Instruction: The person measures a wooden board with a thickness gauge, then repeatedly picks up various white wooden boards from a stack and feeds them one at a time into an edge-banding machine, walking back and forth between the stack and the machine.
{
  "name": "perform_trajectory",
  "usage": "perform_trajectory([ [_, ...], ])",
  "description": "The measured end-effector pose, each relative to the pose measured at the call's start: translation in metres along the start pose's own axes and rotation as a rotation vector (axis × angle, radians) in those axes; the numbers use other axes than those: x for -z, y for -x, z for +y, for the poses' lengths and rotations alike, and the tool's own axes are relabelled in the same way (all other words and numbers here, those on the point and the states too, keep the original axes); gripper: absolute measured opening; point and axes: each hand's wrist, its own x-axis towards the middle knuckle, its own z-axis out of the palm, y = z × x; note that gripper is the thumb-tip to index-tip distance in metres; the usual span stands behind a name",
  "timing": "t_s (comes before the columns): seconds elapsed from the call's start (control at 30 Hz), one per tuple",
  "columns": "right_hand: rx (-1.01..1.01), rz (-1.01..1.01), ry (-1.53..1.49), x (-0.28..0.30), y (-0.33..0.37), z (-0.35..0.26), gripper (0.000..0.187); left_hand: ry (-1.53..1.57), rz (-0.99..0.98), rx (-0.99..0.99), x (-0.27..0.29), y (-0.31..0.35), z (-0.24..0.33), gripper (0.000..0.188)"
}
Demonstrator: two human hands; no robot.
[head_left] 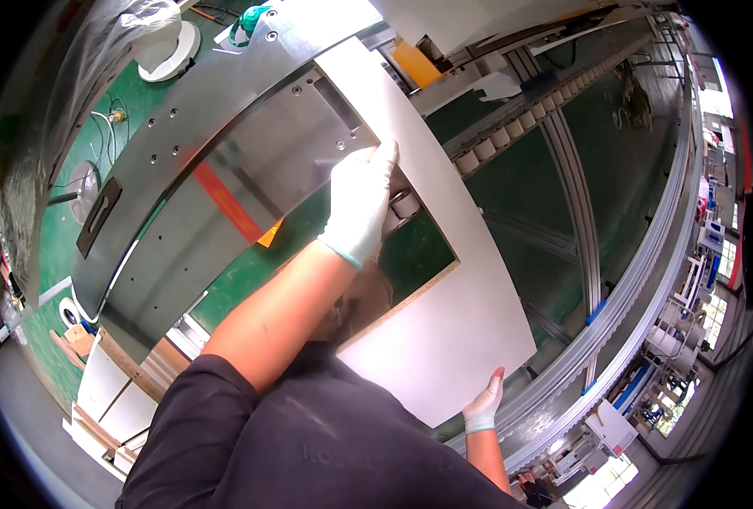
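A white board point(444, 339) with a large rectangular cut-out lies tilted across the middle, its brown core showing along the cut edge. My left hand point(359, 199), in a pale glove with a green cuff, is closed round the inner edge of its long strip. At the board's near right corner, my right hand point(484, 403) grips the outer edge, thumb up; its other fingers are hidden. Left of the board stands a grey metal machine point(215, 110) with a curved plate, bolts and a red-orange strip point(228, 204). A shiny metal roller point(404, 206) shows through the cut-out.
A ribbed conveyor track point(521, 127) and an aluminium frame post point(576, 187) stand beyond the board. Long metal rails point(648, 280) curve along the right. Boards point(109, 399) lean at lower left. Cables point(109, 127) and a white round-based object point(169, 55) lie on the green floor.
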Motion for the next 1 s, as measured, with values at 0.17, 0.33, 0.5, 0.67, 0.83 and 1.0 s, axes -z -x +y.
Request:
perform_trajectory([
  [0.17, 0.002, 0.006, -0.036, 0.0, -0.01, -0.009, 0.068, -0.114, -0.015, 0.065, -0.017, 0.004, 0.014, 0.033],
  [0.33, -0.013, -0.036, -0.086, 0.015, -0.032, -0.014, 0.069, 0.016, -0.018, 0.078, -0.029, -0.008, 0.008, 0.034],
  [0.5, -0.021, -0.058, -0.078, 0.005, -0.042, -0.041, 0.069, -0.1, 0.029, 0.02, -0.051, -0.017, 0.007, 0.035],
  [0.67, -0.04, -0.098, -0.163, 0.004, -0.066, -0.068, 0.057, -0.091, 0.108, 0.13, -0.083, -0.031, 0.012, 0.037],
  [0.83, -0.075, -0.129, -0.148, 0.0, -0.089, -0.102, 0.059, 0.015, 0.146, -0.005, -0.113, -0.068, -0.015, 0.038],
  [1.0, -0.038, -0.124, -0.092, 0.009, -0.131, -0.135, 0.061, -0.188, 0.142, -0.046, -0.145, -0.092, -0.025, 0.033],
])
